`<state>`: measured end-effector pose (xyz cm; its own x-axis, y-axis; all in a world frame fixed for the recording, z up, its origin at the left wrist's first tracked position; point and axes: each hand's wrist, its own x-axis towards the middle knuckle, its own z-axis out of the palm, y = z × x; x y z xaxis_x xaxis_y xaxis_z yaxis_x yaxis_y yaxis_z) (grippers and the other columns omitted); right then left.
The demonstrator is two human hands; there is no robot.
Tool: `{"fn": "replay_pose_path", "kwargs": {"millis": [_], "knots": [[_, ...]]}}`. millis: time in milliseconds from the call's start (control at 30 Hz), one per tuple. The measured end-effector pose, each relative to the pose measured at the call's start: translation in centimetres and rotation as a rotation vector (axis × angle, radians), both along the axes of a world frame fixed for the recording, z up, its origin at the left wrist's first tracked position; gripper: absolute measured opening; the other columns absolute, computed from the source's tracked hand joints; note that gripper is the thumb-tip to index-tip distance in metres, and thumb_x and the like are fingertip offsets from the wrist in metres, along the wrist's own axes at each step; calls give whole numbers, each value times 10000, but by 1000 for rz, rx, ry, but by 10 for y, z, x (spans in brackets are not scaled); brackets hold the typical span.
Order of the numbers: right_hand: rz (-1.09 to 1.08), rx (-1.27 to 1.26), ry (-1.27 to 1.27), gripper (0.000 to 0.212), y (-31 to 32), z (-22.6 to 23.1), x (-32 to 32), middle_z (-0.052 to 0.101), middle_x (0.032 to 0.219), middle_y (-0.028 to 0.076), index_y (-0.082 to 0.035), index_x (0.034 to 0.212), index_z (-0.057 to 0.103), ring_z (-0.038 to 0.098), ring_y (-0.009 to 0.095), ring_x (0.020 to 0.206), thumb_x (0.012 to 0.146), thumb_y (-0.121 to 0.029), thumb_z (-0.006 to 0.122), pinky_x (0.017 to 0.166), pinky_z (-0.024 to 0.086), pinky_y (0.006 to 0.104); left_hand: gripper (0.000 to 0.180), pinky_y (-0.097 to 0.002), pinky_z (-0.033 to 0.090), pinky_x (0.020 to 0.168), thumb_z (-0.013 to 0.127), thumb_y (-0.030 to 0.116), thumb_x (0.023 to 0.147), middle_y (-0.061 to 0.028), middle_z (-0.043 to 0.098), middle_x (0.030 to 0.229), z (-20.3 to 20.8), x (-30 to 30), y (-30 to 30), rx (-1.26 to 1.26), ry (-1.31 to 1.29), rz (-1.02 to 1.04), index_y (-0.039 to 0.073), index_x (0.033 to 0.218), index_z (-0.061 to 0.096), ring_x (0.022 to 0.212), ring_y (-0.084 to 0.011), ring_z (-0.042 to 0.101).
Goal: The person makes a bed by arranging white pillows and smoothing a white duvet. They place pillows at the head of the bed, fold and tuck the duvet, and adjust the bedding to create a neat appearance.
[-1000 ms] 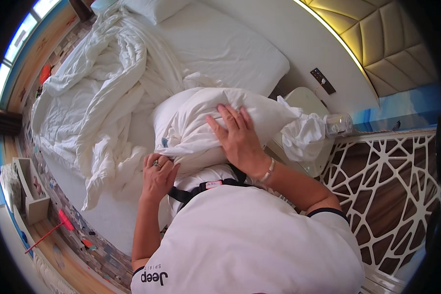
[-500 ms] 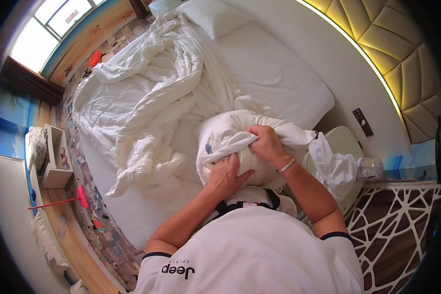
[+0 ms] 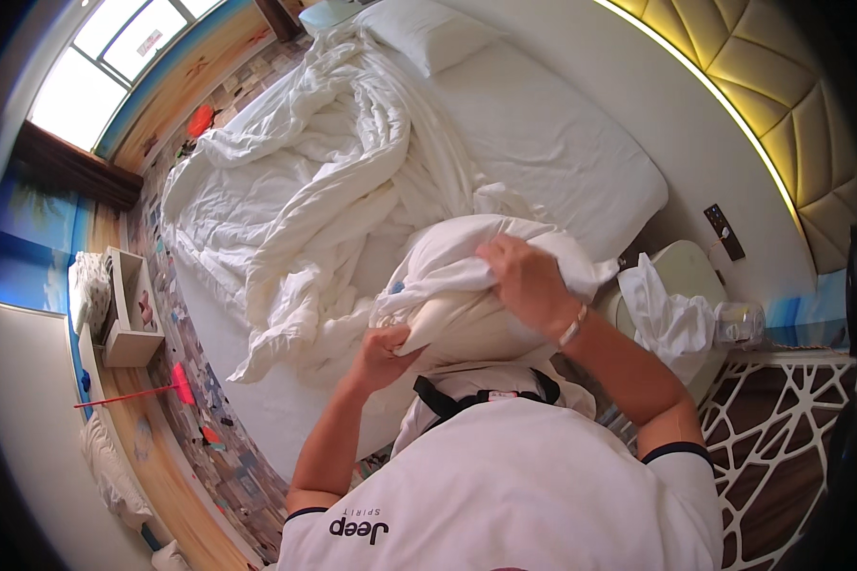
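A white pillow (image 3: 467,314) is held against my chest over the edge of the bed (image 3: 562,162). My right hand (image 3: 526,281) grips the bunched white pillowcase (image 3: 448,276) on top of the pillow. My left hand (image 3: 383,354) pinches the lower edge of the same fabric at the pillow's near left corner. A crumpled white duvet (image 3: 305,200) lies across the mattress to the left, and a second white pillow (image 3: 427,33) rests at the far end.
A white bedside table (image 3: 690,271) to the right carries a crumpled white cloth (image 3: 671,319). A padded headboard (image 3: 781,86) curves along the right. On the patterned floor at left stand a small shelf unit (image 3: 124,309) and a pink broom (image 3: 152,392).
Both hands shifted on the pillow: the right hand moved up and closed on the bunched fabric, the left came off the lower side to pinch the near edge. The view swung toward the window.
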<state>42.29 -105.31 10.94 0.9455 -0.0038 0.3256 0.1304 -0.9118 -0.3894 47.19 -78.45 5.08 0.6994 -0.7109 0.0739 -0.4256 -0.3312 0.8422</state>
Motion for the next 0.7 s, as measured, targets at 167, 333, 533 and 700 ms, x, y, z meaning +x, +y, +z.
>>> {"fn": "replay_pose_path", "kwargs": {"millis": [167, 333, 533, 700], "knots": [[-42, -276, -76, 353, 12, 36, -47, 517, 1307, 150, -15, 1184, 593, 454, 303, 1259, 845, -85, 525, 1130, 266, 511, 166, -291, 397, 545, 727, 54, 800, -85, 453, 627, -13, -4, 30, 28, 105, 108, 5, 752, 576, 591, -134, 382], [-141, -112, -101, 547, -4, 21, -58, 512, 1308, 169, -4, 1272, 517, 490, 339, 1209, 733, -18, 611, 1056, 371, 456, 190, -324, 449, 577, 749, 98, 777, -117, 542, 674, -13, -3, 38, 47, 55, 98, 9, 835, 592, 586, -199, 496], [-114, 398, 63, 229, 8, -16, -46, 630, 866, 260, 46, 1004, 621, 599, 464, 824, 804, -37, 546, 709, 494, 427, 495, -459, 479, 787, 793, 342, 725, -168, 578, 957, 35, -19, -2, 149, -246, 69, 28, 1002, 528, 912, -387, 578], [-146, 1138, 703, 246, -14, -34, -25, 662, 841, 18, -13, 914, 704, 567, 104, 777, 938, -166, 513, 699, 467, 286, 764, -432, 369, 1021, 722, 440, 745, -189, 474, 1296, 45, -40, -39, -30, -370, -69, -12, 1294, 444, 1185, -350, 468]]}}
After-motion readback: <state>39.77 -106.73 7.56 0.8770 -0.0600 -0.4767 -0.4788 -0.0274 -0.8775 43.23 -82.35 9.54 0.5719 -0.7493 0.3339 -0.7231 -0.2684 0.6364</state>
